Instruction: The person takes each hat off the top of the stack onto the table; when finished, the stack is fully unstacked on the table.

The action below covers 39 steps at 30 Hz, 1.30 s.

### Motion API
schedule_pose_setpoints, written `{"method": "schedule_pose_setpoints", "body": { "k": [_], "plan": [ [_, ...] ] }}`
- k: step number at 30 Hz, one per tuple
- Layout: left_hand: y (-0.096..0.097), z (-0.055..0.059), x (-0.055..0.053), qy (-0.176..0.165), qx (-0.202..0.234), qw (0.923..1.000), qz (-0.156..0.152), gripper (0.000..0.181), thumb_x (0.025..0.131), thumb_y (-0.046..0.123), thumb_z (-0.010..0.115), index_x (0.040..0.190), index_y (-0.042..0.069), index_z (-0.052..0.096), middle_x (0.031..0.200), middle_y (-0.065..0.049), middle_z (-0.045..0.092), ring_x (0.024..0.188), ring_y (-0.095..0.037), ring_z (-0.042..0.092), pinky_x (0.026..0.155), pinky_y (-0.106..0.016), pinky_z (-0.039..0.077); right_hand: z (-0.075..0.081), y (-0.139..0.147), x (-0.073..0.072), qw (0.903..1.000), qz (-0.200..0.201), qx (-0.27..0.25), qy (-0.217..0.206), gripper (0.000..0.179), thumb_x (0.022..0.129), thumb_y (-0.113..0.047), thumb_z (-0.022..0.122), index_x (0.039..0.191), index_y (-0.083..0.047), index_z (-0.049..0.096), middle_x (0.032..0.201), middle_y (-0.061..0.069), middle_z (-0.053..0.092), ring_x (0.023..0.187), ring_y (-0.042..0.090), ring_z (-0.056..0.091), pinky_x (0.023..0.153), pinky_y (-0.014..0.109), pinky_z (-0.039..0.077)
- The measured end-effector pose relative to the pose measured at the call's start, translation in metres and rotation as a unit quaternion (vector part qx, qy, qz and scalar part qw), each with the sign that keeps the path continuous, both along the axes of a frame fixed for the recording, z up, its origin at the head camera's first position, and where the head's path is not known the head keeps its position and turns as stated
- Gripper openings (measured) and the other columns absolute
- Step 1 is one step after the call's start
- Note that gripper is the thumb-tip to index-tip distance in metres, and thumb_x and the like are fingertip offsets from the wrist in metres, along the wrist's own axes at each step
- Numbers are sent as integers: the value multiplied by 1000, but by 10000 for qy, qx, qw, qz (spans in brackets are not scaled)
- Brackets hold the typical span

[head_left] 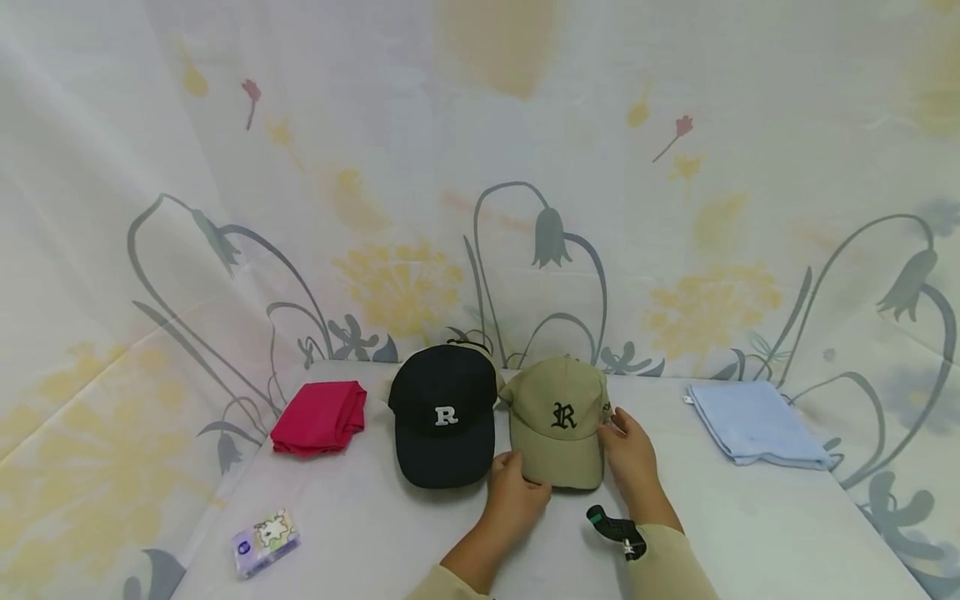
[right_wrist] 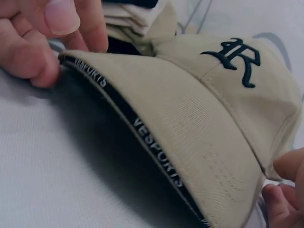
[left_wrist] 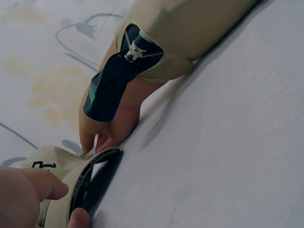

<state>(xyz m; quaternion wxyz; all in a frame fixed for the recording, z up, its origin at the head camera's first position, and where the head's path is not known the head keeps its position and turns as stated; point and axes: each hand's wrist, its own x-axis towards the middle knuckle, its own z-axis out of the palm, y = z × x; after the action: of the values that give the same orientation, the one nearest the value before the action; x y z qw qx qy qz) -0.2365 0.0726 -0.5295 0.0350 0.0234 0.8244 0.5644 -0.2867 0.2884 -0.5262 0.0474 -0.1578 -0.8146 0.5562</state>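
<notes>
A beige baseball cap (head_left: 557, 454) with a dark letter R lies on the white table, its brim towards me. My left hand (head_left: 517, 498) pinches the left corner of that brim. On the cap's other side, my right hand (head_left: 632, 458) pinches the lower edge where brim and crown meet. The right wrist view shows white lettering along the dark underside edge of the brim (right_wrist: 166, 118), which is lifted off the cloth along its front. Close on the left sits a black cap (head_left: 444, 450) with a white R, overlapping other beige cap fabric behind it.
A folded red cloth (head_left: 318, 417) lies at the back left, with a purple tissue pack (head_left: 266, 543) in front of it. At the back right is a folded light-blue cloth (head_left: 757, 423). A flower-printed curtain (head_left: 405, 167) hangs behind the table.
</notes>
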Motion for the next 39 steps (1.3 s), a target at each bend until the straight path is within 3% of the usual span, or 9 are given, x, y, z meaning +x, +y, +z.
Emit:
{"method": "schedule_pose_setpoints", "body": {
  "k": [3, 6, 12, 17, 23, 28, 31, 35, 39],
  "plan": [
    [-2, 2, 2, -231, 151, 9994, -191, 81, 84, 10, 84, 150, -14, 42, 152, -33, 34, 107, -23, 63, 97, -39, 55, 2, 0, 6, 9998, -94, -183, -29, 67, 108, -23, 51, 166, -6, 22, 168, 22, 32, 153, 42, 34, 123, 53, 35],
    [-3, 4, 5, -407, 231, 9982, -372, 87, 84, 12, 85, 154, -11, 39, 155, -31, 31, 83, -8, 63, 77, -25, 56, 4, -1, 13, 9991, -198, -382, -57, 66, 108, -20, 49, 167, -8, 21, 168, 23, 32, 154, 43, 32, 123, 55, 33],
    [-7, 7, 14, -508, 220, 9976, -408, 82, 86, 18, 85, 151, -10, 44, 153, -28, 37, 88, -7, 66, 78, -25, 57, 9, -6, 23, 9973, -624, -350, 159, 59, 107, -18, 52, 162, -6, 34, 161, 24, 41, 147, 42, 41, 117, 56, 41],
    [-13, 8, 22, -453, 10, 9966, -692, 76, 88, 23, 83, 147, -10, 47, 145, -25, 46, 100, -15, 70, 86, -33, 60, 18, -16, 29, 9942, -869, -409, 488, 53, 106, -17, 54, 156, -5, 42, 155, 22, 47, 138, 39, 50, 108, 52, 47],
    [-22, 13, 30, -316, -95, 9955, -890, 74, 89, 25, 83, 147, -6, 50, 144, -23, 48, 107, -22, 70, 88, -38, 61, 27, -40, 38, 9934, -842, -175, 759, 47, 106, -21, 55, 151, -7, 49, 151, 13, 53, 128, 29, 54, 89, 25, 49],
    [-31, 19, 35, -53, -123, 9961, -873, 52, 91, 24, 81, 132, -2, 63, 131, -13, 59, 100, -18, 71, 84, -35, 61, 30, -54, 41, 9923, -629, 11, 1069, 43, 105, -18, 57, 146, -6, 53, 146, 12, 56, 125, 28, 58, 79, 13, 46],
    [-36, 22, 39, 70, -18, 9959, -897, 38, 92, 23, 79, 121, 1, 69, 122, -8, 63, 98, -16, 72, 82, -33, 61, 30, -60, 40, 9915, -493, 203, 1189, 39, 105, -18, 59, 143, -7, 56, 142, 12, 59, 125, 28, 59, 83, 14, 47],
    [-44, 27, 43, 102, 185, 9950, -971, 28, 95, 22, 76, 115, 4, 71, 114, -4, 65, 95, -14, 71, 80, -31, 61, 29, -70, 37, 9904, -410, 301, 1289, 36, 105, -18, 62, 140, -8, 60, 138, 12, 62, 124, 28, 61, 90, 24, 51],
    [-59, 34, 46, 295, 204, 9958, -837, 21, 97, 20, 72, 112, 5, 71, 109, -2, 66, 95, -12, 69, 80, -28, 60, 28, -87, 32, 9905, -229, 221, 1340, 36, 104, -16, 64, 139, -7, 61, 139, 13, 63, 122, 29, 63, 93, 33, 54]
  ]
}}
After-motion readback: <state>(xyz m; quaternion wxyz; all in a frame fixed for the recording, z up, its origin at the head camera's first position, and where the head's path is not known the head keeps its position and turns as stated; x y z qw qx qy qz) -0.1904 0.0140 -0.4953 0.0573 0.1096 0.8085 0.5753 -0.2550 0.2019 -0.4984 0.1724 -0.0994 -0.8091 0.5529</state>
